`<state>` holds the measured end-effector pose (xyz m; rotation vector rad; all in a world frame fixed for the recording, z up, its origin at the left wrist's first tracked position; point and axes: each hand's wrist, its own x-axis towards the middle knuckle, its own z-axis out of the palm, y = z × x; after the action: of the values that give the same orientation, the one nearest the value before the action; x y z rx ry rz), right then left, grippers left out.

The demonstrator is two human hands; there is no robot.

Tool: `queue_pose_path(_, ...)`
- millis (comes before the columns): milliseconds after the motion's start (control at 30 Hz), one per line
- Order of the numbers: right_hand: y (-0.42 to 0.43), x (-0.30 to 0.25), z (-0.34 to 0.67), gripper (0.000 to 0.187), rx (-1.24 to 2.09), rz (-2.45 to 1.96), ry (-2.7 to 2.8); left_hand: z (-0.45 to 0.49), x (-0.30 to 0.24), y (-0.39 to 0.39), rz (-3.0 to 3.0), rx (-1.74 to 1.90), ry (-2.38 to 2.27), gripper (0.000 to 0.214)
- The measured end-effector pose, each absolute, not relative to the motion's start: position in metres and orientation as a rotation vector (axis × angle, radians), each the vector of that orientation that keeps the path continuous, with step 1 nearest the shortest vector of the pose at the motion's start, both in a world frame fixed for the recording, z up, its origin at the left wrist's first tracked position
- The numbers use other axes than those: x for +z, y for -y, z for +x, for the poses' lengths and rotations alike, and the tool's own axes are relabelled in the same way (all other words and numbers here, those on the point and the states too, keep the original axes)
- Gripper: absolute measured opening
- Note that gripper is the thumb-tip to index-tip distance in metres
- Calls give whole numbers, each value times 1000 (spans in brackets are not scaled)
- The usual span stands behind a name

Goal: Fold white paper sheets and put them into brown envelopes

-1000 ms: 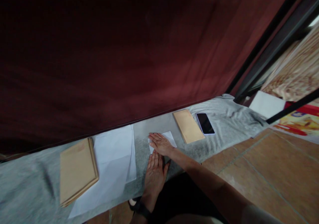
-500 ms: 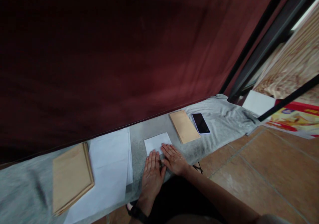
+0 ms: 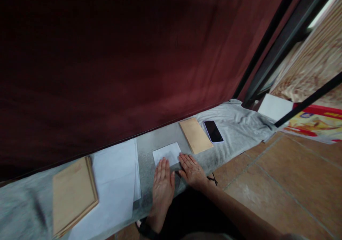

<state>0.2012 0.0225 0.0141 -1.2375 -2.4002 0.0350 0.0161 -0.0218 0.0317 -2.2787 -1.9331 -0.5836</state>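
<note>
A small folded piece of white paper [image 3: 169,151] lies flat on the grey cloth in front of me. My left hand [image 3: 162,181] rests with outstretched fingers on its near left edge. At its near right corner, the fingertips of my right hand [image 3: 192,169] touch the paper, palm down and fingers extended. Neither hand grips anything. To the right lies a brown envelope [image 3: 196,135], with a dark-screened phone [image 3: 213,131] beside it. Large white sheets [image 3: 114,183] are spread to the left of my left hand, partly under a stack of brown envelopes [image 3: 74,193].
The grey cloth [image 3: 240,126] covers a narrow bench along a dark red panel [image 3: 149,72]. Black metal bars [image 3: 278,51] stand at the right. A white box [image 3: 275,106] and a red and yellow printed package [image 3: 317,122] sit past the bench's end, above the tiled floor [image 3: 280,183].
My hands have spread slightly apart along the paper's near edge, the right one moving right and the left one drawing back a little. The camera view has shifted slightly.
</note>
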Motion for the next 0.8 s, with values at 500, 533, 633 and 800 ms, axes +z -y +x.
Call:
queue_pose_path(500,-21,4,198,53,-17,-1263,2338,39,18,-70,-2549,-398,1802,58)
queue_pose_path(533,-20,6,198,54,-12,-1258,2339,37,19,-70,-2520,-392,1828,59)
queue_pose_path(633,-20,11,199,59,10,-1255,2358,27,22,-71,-2439,-375,1894,61)
queue_pose_path(800,-19,15,199,61,7,-1267,2365,6,22,-67,-2319,-377,1980,61)
